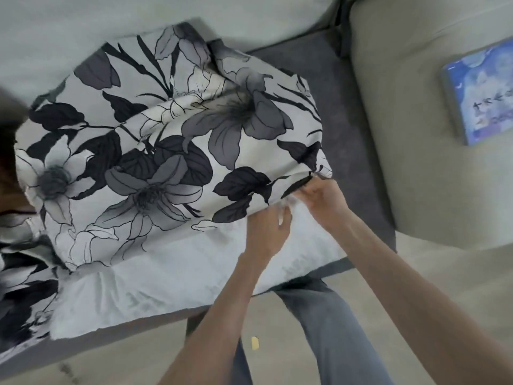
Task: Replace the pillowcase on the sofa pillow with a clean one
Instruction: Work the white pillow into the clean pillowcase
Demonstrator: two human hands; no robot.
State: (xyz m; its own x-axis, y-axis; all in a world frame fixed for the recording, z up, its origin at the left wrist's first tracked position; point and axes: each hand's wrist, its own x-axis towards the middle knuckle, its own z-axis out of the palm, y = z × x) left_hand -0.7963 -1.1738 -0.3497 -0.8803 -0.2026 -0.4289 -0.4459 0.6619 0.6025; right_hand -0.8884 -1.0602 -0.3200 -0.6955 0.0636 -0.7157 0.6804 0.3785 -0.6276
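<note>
A large pillow lies on the sofa seat, most of it inside a white pillowcase [166, 140] printed with black and grey flowers. The pillow's bare white end [155, 287] sticks out toward me along the seat's front edge. My right hand [322, 198] pinches the pillowcase's open hem at its right corner. My left hand [268, 232] lies just beside it on the white pillow, fingers curled at the same hem. A second piece of the same floral fabric [19, 295] lies bunched at the far left.
The dark grey sofa seat [344, 112] runs under the pillow, with pale back cushions behind it. A blue picture book [483, 93] lies on the beige cushion at right. My jeans-clad legs [327, 329] stand against the seat's front edge, over a beige floor.
</note>
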